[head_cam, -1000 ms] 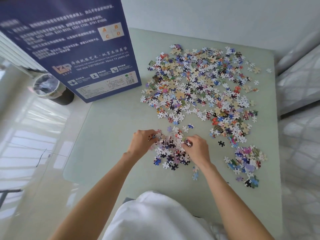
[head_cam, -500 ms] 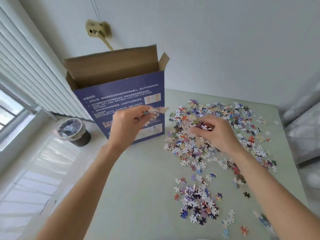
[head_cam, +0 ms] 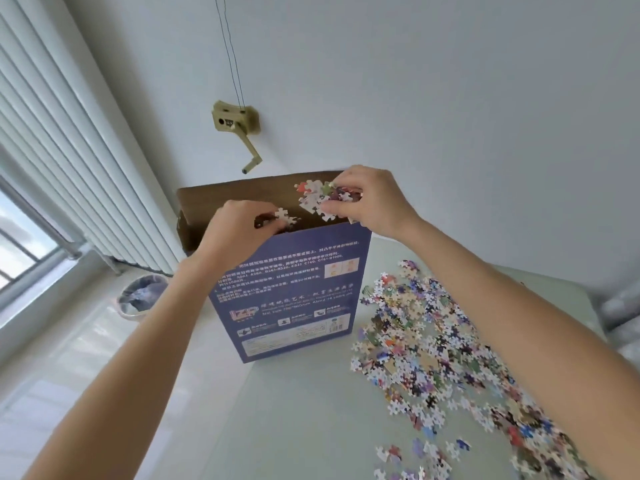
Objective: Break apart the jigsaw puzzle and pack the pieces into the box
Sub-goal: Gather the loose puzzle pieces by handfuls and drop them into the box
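We've got both hands up over the open top of the one blue box (head_cam: 294, 292), which stands upright near the counter's (head_cam: 277, 427) left edge. Our left hand (head_cam: 239, 230) is curled at the box's near rim, fingers pinching a few puzzle pieces (head_cam: 285, 216). Our right hand (head_cam: 370, 202) hovers just above the box's right corner, fingers clamped round a bigger cluster of pieces (head_cam: 322, 197), too bunched to count. Two bare forearms reach in from below. The loose pieces (head_cam: 433, 348) are spread in one broad scatter along the counter's right side, far too many to count. Beyond the counter's left edge, one lined bin (head_cam: 138, 296) sits on the floor.
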A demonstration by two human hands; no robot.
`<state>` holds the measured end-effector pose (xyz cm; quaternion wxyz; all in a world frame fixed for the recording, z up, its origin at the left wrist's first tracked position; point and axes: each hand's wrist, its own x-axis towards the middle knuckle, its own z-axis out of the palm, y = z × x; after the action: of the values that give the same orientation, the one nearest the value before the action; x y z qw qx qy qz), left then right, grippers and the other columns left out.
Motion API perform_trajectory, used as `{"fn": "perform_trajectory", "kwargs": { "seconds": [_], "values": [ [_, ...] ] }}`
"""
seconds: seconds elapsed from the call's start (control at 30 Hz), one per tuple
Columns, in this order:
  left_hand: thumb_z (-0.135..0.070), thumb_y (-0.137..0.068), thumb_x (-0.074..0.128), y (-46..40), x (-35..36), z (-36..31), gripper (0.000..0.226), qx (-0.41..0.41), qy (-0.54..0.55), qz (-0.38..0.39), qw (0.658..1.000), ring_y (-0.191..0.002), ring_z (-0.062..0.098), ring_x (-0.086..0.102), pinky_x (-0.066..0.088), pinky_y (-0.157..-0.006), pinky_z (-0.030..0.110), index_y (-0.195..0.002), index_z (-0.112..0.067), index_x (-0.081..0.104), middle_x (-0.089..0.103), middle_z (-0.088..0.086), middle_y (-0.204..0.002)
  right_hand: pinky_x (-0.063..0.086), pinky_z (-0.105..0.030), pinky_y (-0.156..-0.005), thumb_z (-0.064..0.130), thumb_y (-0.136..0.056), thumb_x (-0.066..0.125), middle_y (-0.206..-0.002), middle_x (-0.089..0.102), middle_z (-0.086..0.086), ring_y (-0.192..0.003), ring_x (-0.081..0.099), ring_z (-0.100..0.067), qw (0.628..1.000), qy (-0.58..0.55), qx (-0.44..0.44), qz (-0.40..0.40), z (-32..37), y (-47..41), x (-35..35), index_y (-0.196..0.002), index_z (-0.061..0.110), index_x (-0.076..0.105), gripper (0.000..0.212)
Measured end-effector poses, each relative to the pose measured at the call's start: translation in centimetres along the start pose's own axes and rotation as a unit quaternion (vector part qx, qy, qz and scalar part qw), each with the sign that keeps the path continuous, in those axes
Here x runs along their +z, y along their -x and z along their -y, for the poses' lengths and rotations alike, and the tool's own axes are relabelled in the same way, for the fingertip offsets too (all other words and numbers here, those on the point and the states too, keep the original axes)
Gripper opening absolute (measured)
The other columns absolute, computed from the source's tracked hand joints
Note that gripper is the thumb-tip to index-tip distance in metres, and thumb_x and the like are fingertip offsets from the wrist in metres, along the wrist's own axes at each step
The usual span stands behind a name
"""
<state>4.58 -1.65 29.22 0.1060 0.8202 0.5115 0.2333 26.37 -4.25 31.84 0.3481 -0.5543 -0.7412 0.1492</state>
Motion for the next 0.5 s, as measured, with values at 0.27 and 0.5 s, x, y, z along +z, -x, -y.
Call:
{"fn": "perform_trajectory", "kwargs": {
  "seconds": [0.27,0.5],
  "values": [
    [-0.034,-0.083,0.067,1.0,-0.6,1.0,0.006,-0.03,0.044,-0.036,0.998,-0.076,0.008,0.062,0.053,-0.071,0.03,-0.087,-0.031,0.071,0.064,-0.015,-0.073,0.047,-0.033,-0.067,0.013,-0.081,0.069,-0.101,0.061,-0.006,-0.084,0.061,-0.024,0.96,0.203,-0.182,0.069,0.1,-2.1,3.3,-0.098,0.009,0.07,0.018],
    [-0.037,-0.084,0.066,2.4,-1.0,0.8,0.007,0.003,0.062,-0.026,0.998,-0.071,-0.003,0.062,0.054,-0.068,0.024,-0.087,-0.035,0.071,0.067,-0.018,-0.074,0.041,-0.029,-0.061,0.01,-0.078,0.066,-0.106,0.059,-0.001,-0.081,0.06,-0.019,0.941,0.222,-0.197,0.16,0.5,-3.4,2.4,-0.106,0.015,0.067,0.029]
  ]
}}
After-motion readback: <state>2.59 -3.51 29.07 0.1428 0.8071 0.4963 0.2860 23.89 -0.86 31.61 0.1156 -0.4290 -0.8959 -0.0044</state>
